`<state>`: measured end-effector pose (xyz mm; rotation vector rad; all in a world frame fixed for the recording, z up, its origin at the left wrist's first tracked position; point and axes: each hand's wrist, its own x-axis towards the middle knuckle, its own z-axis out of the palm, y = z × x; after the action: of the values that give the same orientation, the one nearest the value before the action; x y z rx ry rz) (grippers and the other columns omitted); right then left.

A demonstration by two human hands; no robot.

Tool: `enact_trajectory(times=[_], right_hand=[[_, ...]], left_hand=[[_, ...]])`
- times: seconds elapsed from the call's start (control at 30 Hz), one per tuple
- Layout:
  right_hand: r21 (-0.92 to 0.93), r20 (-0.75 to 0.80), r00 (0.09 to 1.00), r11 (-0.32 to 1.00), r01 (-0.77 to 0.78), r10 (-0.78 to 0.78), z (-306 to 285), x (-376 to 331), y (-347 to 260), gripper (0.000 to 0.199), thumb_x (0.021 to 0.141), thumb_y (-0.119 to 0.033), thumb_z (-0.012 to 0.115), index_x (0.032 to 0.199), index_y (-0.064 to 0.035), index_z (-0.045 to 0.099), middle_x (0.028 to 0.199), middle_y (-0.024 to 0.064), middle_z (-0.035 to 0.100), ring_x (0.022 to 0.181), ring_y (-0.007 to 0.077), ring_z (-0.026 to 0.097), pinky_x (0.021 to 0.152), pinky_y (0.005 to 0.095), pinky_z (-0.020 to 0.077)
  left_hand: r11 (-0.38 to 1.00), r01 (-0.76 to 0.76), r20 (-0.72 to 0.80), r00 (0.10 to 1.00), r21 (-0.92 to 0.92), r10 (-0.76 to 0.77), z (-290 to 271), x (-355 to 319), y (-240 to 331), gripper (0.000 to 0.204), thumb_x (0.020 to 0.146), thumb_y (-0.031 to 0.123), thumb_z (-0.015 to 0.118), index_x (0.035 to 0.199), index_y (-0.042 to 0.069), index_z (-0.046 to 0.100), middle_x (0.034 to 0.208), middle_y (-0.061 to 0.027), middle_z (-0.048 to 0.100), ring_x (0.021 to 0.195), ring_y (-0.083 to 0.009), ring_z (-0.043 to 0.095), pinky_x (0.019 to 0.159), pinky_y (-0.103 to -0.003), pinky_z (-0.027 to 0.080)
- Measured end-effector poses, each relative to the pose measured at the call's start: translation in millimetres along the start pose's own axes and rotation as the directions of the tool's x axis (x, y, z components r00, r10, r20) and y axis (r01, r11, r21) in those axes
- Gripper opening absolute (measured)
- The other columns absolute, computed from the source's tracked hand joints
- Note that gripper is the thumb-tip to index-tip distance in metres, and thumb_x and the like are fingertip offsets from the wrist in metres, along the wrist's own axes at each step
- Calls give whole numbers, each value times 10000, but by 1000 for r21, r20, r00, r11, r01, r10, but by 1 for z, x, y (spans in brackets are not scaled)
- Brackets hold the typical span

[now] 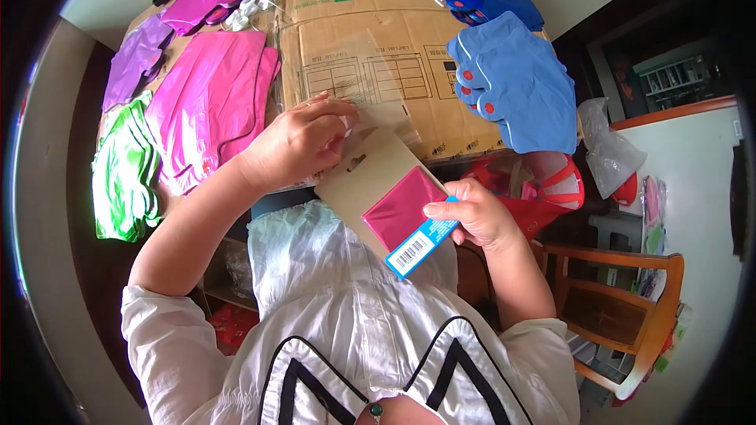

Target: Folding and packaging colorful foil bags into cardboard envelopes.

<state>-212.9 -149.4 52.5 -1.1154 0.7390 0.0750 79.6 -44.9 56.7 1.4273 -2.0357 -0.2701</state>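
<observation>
Right hand (pixel 476 216) tight on the card packet (pixel 386 193), left hand (pixel 303 142) closed, apparently on clear film (pixel 384 98).

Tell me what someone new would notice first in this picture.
Probably the card near the centre with its magenta square, the right hand gripping its blue edge and the left hand by its upper end. Next, likely the shiny pink pile and bright green pile at the left, then the light-blue pile at the upper right.
</observation>
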Motion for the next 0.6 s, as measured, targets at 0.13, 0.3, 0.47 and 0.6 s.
enact_trajectory(times=[0.13,0.3,0.47,0.6], right_hand=[[70,-89,996,997,18,-12,6,-2,-6,142,829,-144,695,800,-13,648,668,31,637,424,45,505,357,171,373],[50,-164,982,994,98,-89,13,3,4,142,846,-155,684,854,-15,661,678,30,643,427,46,501,377,178,386],[52,-214,965,984,168,-154,28,6,19,209,861,-209,681,797,-12,655,672,16,627,499,61,533,412,207,426],[4,-277,934,972,234,-224,41,14,27,231,876,-212,668,782,-3,641,655,19,623,469,62,523,419,216,425]], left_hand=[[998,-68,52,996,6,68,-8,4,1,133,730,-33,667,805,-11,560,1101,-173,634,1041,-338,624,993,-474,468],[994,-104,91,991,42,99,-8,8,2,120,724,-34,665,754,-25,549,1105,-198,628,1043,-356,619,932,-442,500],[994,-101,104,990,50,95,-7,12,7,114,701,-47,649,725,-25,540,1117,-201,628,1071,-362,611,891,-417,520],[997,-79,99,992,22,76,-4,12,10,120,687,-53,649,716,-18,538,1131,-195,626,1094,-360,603,871,-398,533]])
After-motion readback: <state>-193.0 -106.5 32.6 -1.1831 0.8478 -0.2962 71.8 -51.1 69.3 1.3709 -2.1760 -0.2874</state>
